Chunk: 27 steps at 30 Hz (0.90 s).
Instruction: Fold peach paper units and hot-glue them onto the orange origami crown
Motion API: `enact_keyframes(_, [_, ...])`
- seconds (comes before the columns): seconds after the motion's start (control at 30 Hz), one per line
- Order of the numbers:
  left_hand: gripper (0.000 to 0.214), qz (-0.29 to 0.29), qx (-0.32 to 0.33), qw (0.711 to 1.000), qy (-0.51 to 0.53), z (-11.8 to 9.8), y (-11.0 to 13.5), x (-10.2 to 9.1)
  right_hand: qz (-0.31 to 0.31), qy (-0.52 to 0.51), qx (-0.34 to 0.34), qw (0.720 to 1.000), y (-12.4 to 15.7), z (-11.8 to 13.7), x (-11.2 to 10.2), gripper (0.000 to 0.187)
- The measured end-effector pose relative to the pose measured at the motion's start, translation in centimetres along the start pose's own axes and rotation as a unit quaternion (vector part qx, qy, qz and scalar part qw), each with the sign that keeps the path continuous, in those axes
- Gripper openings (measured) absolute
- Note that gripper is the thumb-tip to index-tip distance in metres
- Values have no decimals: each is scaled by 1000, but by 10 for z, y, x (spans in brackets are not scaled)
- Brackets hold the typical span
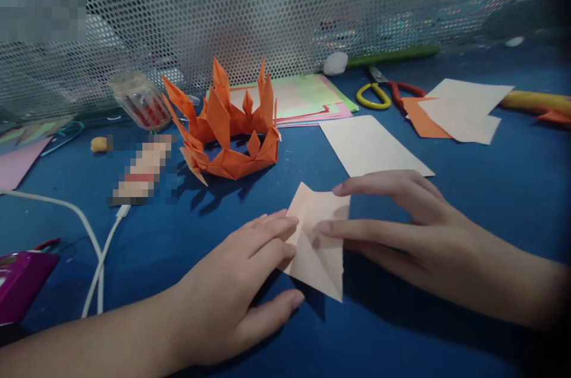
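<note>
A small folded piece of pale peach paper point(319, 241) lies on the blue table point(491, 199) in front of me. My left hand point(241, 283) rests on its left edge, fingers stretched flat over the paper and thumb out below. My right hand point(397, 223) comes in from the right, with its stretched fingertips pressing the paper's upper right corner and middle. Neither hand grips the paper.
An orange spiky origami ring point(229, 125) stands behind the paper. White sheets point(372, 146) and orange scraps point(423, 119) lie at right, near scissors point(383, 93). A stack of coloured paper point(307, 101), a jar point(140, 98), white cables point(96, 247) and a purple object point(20, 283) sit at left. Perforated mesh point(276, 3) closes the back.
</note>
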<state>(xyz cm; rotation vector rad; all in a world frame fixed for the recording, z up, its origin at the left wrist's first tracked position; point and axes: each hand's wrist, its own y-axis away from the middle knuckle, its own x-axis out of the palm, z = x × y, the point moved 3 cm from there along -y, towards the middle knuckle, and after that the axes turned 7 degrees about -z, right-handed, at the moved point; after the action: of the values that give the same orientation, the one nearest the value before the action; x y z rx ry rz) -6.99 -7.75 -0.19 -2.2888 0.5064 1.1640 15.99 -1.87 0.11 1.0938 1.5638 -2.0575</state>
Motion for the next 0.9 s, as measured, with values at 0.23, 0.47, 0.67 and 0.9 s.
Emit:
enact_keyframes(0.23, [50, -30, 57, 997, -53, 1, 1, 4, 82, -113, -67, 988, -3, 9, 5, 32])
enact_keyframes(0.47, [38, -27, 138, 987, -75, -9, -2, -1, 119, -194, 90, 970, -5, 13, 13, 28])
enact_keyframes(0.67, [33, -26, 164, 981, -99, -17, -5, -6, 115, -221, 266, 931, -1, 7, 19, 18])
enact_keyframes(0.9, [33, -51, 163, 976, -134, -17, -4, -2, 66, -155, 212, 963, -5, 9, 17, 24])
